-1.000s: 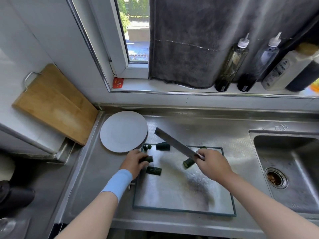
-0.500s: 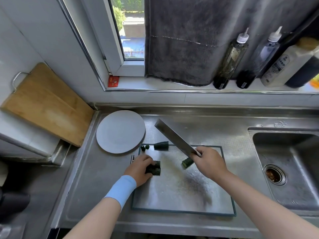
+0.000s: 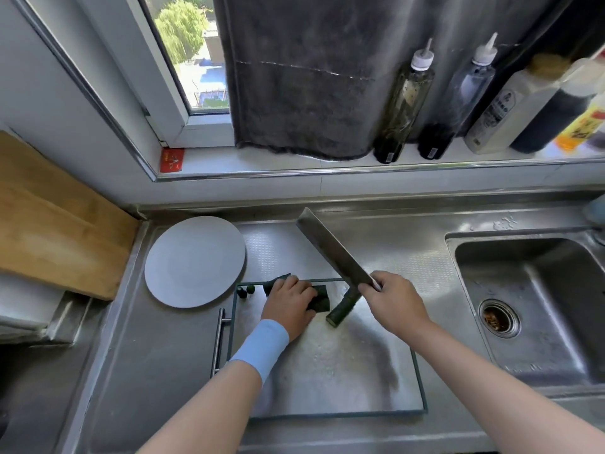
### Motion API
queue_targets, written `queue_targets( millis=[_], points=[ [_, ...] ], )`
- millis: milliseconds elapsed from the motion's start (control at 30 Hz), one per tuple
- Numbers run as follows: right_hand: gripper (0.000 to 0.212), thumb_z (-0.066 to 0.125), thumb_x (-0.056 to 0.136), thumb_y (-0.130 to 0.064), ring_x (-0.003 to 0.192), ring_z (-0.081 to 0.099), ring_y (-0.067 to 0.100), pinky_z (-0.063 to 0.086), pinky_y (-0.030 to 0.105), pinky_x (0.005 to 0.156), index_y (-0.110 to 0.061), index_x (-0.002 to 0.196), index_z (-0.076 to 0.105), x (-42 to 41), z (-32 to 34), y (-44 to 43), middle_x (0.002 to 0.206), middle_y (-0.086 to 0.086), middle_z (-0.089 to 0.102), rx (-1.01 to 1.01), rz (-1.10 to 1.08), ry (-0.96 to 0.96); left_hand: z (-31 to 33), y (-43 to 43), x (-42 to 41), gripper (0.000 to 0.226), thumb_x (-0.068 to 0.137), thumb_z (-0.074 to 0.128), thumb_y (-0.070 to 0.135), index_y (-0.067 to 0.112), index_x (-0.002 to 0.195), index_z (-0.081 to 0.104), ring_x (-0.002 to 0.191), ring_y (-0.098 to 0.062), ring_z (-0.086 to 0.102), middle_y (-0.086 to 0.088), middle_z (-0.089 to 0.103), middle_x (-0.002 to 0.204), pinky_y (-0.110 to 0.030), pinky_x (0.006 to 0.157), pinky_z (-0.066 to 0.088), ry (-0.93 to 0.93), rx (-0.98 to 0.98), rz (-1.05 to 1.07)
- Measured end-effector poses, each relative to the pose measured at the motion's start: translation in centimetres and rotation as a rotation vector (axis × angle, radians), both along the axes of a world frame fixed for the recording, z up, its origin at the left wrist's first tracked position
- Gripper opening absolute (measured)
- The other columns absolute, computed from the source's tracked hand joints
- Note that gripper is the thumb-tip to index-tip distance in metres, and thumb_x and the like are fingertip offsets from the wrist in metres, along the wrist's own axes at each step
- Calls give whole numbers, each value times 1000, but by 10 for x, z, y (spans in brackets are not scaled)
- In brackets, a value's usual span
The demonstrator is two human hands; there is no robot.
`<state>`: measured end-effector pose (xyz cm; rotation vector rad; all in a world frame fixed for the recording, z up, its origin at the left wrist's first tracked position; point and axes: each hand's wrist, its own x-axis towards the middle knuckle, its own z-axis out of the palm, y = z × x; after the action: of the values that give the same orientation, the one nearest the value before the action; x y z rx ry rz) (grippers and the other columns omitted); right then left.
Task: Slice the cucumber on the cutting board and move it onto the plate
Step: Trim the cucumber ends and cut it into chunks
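Clasping cucumber pieces (image 3: 322, 299) mid-frame with curled left hand (image 3: 289, 303); gripping knife (image 3: 330, 249) in right hand (image 3: 391, 304), blade angled upper left.

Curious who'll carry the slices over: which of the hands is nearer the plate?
Left. The left hand holds cucumber pieces just right of the plate; the right hand, gripping the knife, is farther right over the cutting board.

This is a home kitchen: a pressed stainless-steel counter (image 3: 157, 371) runs into a steel sink basin (image 3: 556, 322) at four o'clock. Nozzle-capped condiment bottles (image 3: 404, 103) line the window sill at one o'clock. A wooden chopping board (image 3: 55, 231) leans at nine o'clock, near a round grey plate (image 3: 193, 260).
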<state>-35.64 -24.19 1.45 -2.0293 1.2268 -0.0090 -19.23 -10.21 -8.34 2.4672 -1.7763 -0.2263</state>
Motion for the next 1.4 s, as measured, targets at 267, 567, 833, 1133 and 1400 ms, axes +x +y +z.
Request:
queue_targets(
  millis=[267, 567, 833, 1133, 1400],
  points=[
    [35, 60, 91, -31, 61, 52, 17, 32, 30, 52, -25, 59, 49, -3, -9, -6, 56, -6, 53, 20, 7, -18, 5, -12, 6, 42, 81, 61, 49, 28, 117, 60, 118, -18, 40, 9, 52, 130, -34, 98, 27, 15, -36, 37],
    [17, 57, 93, -37, 68, 61, 15, 41, 29, 55, -26, 83, 66, 10, -14, 10, 69, -7, 64, 37, 108, 35, 12, 26, 24, 44, 92, 55, 8, 16, 135, 47, 121, -20, 43, -3, 47, 133, -30, 104, 38, 233, -99, 307],
    [32, 56, 93, -37, 55, 50, 17, 30, 30, 49, -19, 67, 51, 17, -14, 30, 57, -4, 55, 39, 170, 63, 3, 38, 29, 32, 91, 61, 19, 15, 122, 53, 114, -20, 49, -1, 52, 124, -33, 91, 46, 277, -64, 287],
    [26, 54, 92, -41, 57, 59, 14, 36, 27, 51, -25, 73, 61, 16, -13, 43, 62, -8, 64, 61, 235, 80, -17, 84, 16, 24, 91, 60, 11, 13, 115, 59, 109, -20, 52, -2, 56, 117, -39, 87, 48, 339, -180, 280],
    [21, 50, 92, -37, 58, 58, 15, 37, 27, 49, -28, 75, 58, 8, -21, 65, 66, -4, 63, -3, 426, 168, -34, 118, -23, 27, 86, 52, 9, 11, 111, 61, 112, -22, 51, -5, 58, 116, -28, 98, 39, 119, -450, 54]
  ],
)
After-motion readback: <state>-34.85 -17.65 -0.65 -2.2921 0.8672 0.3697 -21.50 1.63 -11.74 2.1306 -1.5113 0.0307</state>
